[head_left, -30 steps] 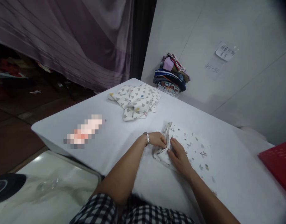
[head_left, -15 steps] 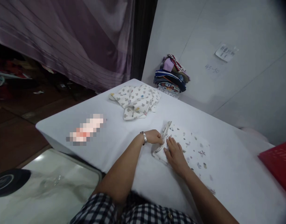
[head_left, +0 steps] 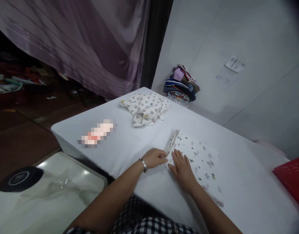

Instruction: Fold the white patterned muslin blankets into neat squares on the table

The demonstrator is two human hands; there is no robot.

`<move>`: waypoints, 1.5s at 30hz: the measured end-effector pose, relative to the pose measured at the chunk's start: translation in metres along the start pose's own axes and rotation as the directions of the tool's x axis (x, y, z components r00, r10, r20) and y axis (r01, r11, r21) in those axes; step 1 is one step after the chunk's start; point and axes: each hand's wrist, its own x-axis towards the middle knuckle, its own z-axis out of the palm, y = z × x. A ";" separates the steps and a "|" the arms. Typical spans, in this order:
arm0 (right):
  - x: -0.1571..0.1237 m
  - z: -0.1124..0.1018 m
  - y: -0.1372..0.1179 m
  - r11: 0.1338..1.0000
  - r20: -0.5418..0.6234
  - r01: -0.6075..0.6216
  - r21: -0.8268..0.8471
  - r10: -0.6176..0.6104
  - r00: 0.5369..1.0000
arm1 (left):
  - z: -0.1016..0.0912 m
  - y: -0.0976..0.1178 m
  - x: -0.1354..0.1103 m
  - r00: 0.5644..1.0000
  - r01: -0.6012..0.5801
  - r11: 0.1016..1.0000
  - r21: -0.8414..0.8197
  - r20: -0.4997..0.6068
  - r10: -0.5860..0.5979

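A white cloth [head_left: 204, 159] printed with small plants and animals lies folded flat on the white-covered table [head_left: 249, 182]. Layered folds show along its left edge. My left hand [head_left: 154, 158], with a silver bracelet at the wrist, has its thumb and fingers closed on the near part of that edge. Flat on the cloth just beside it rests my right hand [head_left: 183, 170], fingers stretched out and slightly spread. Further back on the table is a second, crumpled white cloth [head_left: 149, 109] with grey, yellow and blue prints.
A pixelated object [head_left: 97, 134] lies on the table's left part. Stacked folded clothes [head_left: 181, 86] stand by the wall behind. At the right edge is a red item [head_left: 292, 175]. Lower left, a pale glossy surface [head_left: 73, 198] carries a round black object [head_left: 21, 178].
My left hand has shifted down along the cloth's left edge, its fist loosening into a pinch. The fold there looks straighter. My right hand stays flat, and the view has tilted slightly.
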 end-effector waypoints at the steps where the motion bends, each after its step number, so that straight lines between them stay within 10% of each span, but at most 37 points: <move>1: 0.000 -0.002 0.002 0.999 0.008 0.003 0.053 -0.003 1.000 | 0.001 -0.001 -0.001 1.000 -0.003 1.000 0.021 -0.015 0.003; 10: 0.062 -0.043 0.067 0.908 -0.253 -0.051 0.415 0.169 0.953 | 0.001 0.013 0.020 0.960 -0.031 0.997 0.077 -0.277 0.051; 19: 0.151 -0.044 0.097 0.838 -0.037 -0.199 0.508 0.252 0.967 | 0.009 0.023 0.087 0.934 0.135 0.989 0.065 -0.340 -0.105; 35: 0.146 -0.013 0.115 0.577 -0.097 -0.102 0.810 0.304 0.948 | 0.014 0.005 0.086 0.945 -0.024 0.990 0.139 -0.321 0.068; 45: 0.134 -0.026 0.113 0.770 -0.109 -0.129 0.625 0.250 0.962 | 0.015 0.001 0.090 0.948 -0.015 0.990 0.137 -0.312 0.057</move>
